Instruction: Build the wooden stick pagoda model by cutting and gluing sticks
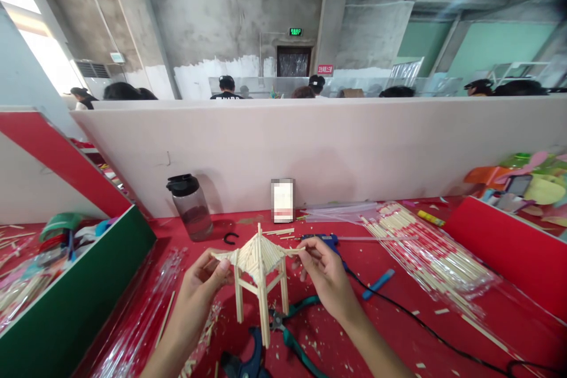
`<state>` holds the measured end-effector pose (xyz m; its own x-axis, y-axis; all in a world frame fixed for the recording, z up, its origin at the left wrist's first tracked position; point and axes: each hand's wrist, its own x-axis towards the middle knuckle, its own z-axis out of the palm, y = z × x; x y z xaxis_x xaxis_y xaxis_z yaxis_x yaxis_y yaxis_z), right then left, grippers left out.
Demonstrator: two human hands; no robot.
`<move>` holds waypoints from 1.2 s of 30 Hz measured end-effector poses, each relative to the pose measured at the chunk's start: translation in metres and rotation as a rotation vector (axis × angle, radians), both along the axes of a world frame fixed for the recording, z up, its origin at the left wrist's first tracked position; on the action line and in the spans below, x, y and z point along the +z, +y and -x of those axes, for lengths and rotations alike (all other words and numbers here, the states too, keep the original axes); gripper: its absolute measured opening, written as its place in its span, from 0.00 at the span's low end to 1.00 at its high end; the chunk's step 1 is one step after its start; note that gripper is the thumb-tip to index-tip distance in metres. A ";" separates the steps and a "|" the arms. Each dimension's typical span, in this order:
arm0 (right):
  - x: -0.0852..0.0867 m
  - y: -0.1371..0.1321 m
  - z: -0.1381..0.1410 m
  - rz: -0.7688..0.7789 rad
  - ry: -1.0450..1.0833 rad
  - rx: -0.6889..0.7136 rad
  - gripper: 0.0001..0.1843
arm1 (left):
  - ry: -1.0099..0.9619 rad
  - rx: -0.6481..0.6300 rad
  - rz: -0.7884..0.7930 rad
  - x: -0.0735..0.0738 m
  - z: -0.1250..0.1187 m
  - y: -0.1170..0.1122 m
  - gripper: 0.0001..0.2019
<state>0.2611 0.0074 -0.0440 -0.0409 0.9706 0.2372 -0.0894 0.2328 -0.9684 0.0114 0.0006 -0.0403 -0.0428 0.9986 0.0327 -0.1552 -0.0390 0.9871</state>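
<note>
Holding: left hand (pixel 204 277) pinched, thumb and fingers together on the left roof corner of a small stick model (pixel 262 298); right hand (pixel 326 274) pinched on the opposite corner tip.
Model position: between both hands, over the middle of the red worktop (pixel 427 325), forward of the pliers (pixel 277 320); whether its feet touch down, can't tell.
Frame done: three legs (pixel 263 322) visible, crossbars (pixel 249 288) joining them below the roof; a fourth leg, if any, hidden.
Roof done: roof (pixel 271 255) looks covered on the sides in view; far side not visible.
Left to do: judged mostly assembled; corner tips under the fingers may be the part being worked on. Any missing piece, can't tell.
Stick model look: pale bare wood, no paint seen, pavilion-like; peaked roof of closely laid sticks, corners jutting outward, legs slim and roughly upright, slight splay.
Spare sticks: wrapped bundle (pixel 411 248) toward the worktop's right edge; a few loose sticks (pixel 280 231) near its back edge.
Tools: blue glue gun (pixel 325 240) behind right hand; pliers beneath the model, toward the near edge; scraps scattered around.
</note>
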 end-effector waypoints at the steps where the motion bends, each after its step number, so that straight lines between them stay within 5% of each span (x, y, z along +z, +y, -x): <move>1: 0.000 0.000 0.000 0.015 0.014 0.013 0.15 | 0.021 0.009 -0.004 0.001 0.000 0.000 0.16; 11: -0.001 0.001 0.006 0.126 0.073 0.064 0.16 | 0.035 0.056 0.088 0.013 -0.010 -0.004 0.21; 17: -0.005 0.002 0.011 0.235 0.272 -0.010 0.18 | -0.164 0.002 0.133 0.009 -0.012 -0.006 0.15; 23: -0.005 0.004 0.014 0.286 0.552 -0.015 0.19 | -0.215 -0.041 0.153 0.014 -0.022 -0.011 0.29; 27: -0.006 0.005 0.015 0.294 0.649 -0.004 0.20 | -0.180 -0.041 0.190 0.010 -0.024 -0.010 0.29; 36: -0.003 -0.002 0.022 0.380 0.583 0.036 0.24 | -0.347 0.079 0.294 0.008 -0.030 -0.009 0.27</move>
